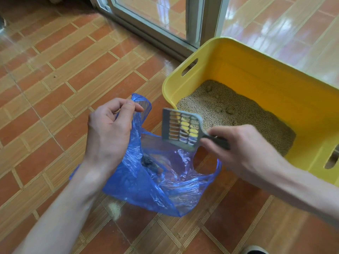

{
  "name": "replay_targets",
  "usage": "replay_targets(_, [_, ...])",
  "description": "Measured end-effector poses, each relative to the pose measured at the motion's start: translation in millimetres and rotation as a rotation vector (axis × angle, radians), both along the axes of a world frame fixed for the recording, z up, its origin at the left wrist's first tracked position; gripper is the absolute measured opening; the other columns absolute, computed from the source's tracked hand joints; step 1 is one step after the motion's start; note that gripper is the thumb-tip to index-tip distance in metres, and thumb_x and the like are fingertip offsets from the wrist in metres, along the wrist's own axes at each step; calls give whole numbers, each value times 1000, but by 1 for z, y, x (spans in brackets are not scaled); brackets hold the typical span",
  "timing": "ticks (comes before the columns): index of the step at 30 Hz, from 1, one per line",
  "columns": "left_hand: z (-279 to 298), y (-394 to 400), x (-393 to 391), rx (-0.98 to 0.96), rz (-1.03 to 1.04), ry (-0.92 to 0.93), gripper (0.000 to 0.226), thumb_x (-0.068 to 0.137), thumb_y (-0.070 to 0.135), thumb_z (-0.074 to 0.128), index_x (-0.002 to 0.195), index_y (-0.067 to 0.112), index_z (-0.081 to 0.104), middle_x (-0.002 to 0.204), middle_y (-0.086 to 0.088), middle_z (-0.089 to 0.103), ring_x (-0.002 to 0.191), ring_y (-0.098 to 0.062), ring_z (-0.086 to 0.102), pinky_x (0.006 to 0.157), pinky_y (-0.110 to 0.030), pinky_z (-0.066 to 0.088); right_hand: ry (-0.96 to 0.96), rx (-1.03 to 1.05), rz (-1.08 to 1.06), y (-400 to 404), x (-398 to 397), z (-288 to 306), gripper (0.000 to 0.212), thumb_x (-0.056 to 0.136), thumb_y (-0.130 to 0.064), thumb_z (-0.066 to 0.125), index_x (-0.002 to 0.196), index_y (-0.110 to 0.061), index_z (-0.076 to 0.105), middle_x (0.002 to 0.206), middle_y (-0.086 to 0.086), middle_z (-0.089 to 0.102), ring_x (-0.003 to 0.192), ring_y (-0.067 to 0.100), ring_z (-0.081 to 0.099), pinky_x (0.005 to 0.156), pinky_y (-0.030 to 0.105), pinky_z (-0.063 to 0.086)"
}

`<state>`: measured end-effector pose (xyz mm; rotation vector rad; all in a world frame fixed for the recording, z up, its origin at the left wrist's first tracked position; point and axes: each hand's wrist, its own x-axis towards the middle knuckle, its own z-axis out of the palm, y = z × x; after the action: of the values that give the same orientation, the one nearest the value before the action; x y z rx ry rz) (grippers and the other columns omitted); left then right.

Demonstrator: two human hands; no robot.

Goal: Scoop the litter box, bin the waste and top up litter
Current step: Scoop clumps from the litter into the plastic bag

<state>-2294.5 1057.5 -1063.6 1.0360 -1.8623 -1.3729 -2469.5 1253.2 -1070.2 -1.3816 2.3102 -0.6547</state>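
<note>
Our left hand (110,125) pinches thin blue plastic bag (156,178) mouth open on tiled floor (64,79); right hand (236,147) grips grey slotted scoop (180,129), empty, over bag. Yellow plastic litter box (266,70) just beside, clumps remain.

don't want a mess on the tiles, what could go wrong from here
The blue bag is held open only by the left hand on one handle; its far side sags, so waste tipped from the scoop could miss. Clumps still sit in the yellow litter box, meaning more trips. Some litter already lies spilled on the floor.
</note>
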Motion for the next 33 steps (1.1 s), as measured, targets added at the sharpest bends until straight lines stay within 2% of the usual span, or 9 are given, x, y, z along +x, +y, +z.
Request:
replay_targets(4, [-4, 4, -13, -2, -24, -4, 26, 91, 44, 57, 78, 30, 75, 59, -12, 28, 54, -27, 20, 48, -49, 19, 151, 69, -163, 27, -51, 31, 35, 89, -62, 54, 81, -31, 71, 55, -10, 58, 49, 13, 52, 44, 26, 34])
replay_targets(8, [-11, 6, -21, 6, -50, -15, 28, 86, 50, 57, 79, 30, 76, 55, -9, 29, 53, -26, 22, 47, -51, 20, 196, 437, -304, 55, -119, 19, 38, 86, -64, 60, 76, -31, 74, 56, -2, 63, 54, 20, 59, 45, 35, 48])
replay_targets(11, [-15, 7, -23, 13, -61, -20, 32, 85, 53, 57, 81, 28, 76, 57, -10, 28, 53, -26, 21, 47, -50, 20, 144, 582, -327, 72, -146, 0, 38, 88, -59, 65, 69, -27, 75, 49, 2, 62, 49, 22, 57, 46, 30, 39])
replay_targets(13, [-16, 8, -25, 9, -63, -28, 32, 85, 53, 57, 81, 28, 76, 57, -10, 29, 54, -27, 22, 47, -51, 20, 118, 630, -309, 75, -149, -10, 37, 90, -54, 66, 69, -25, 76, 46, 2, 59, 45, 20, 52, 45, 27, 34])
replay_targets(19, [-16, 11, -31, 2, -71, -52, 30, 84, 51, 57, 81, 28, 76, 60, -13, 29, 56, -30, 22, 47, -51, 21, 283, 664, -381, 76, -146, -28, 32, 96, -46, 63, 89, -19, 77, 59, 3, 63, 51, 21, 60, 46, 26, 50])
replay_targets(21, [-16, 11, -31, 2, -76, -57, 30, 84, 52, 57, 82, 29, 76, 61, -13, 29, 56, -30, 22, 48, -50, 21, 305, 693, -371, 76, -148, -34, 32, 96, -45, 63, 90, -16, 76, 62, 3, 63, 54, 21, 61, 45, 25, 47])
replay_targets(26, [-17, 10, -30, 0, -82, -61, 30, 87, 50, 56, 82, 28, 76, 61, -19, 27, 56, -31, 21, 48, -49, 20, 177, 715, -376, 75, -160, -40, 36, 95, -42, 65, 77, -13, 75, 55, 2, 60, 48, 20, 52, 43, 21, 34])
replay_targets(30, [-18, 9, -28, 6, -84, -40, 30, 87, 50, 56, 83, 27, 76, 60, -13, 30, 55, -27, 22, 52, -36, 18, -67, 695, -408, 74, -163, -40, 33, 93, -38, 69, 69, -17, 79, 35, -8, 49, 41, 13, 40, 34, 17, 28])
replay_targets(33, [-20, 7, -27, -2, -89, -39, 31, 88, 49, 57, 83, 25, 76, 59, -11, 29, 54, -24, 21, 52, -32, 18, -135, 646, -434, 74, -164, -49, 34, 93, -40, 68, 69, -19, 79, 42, -8, 57, 44, 13, 43, 36, 16, 30])
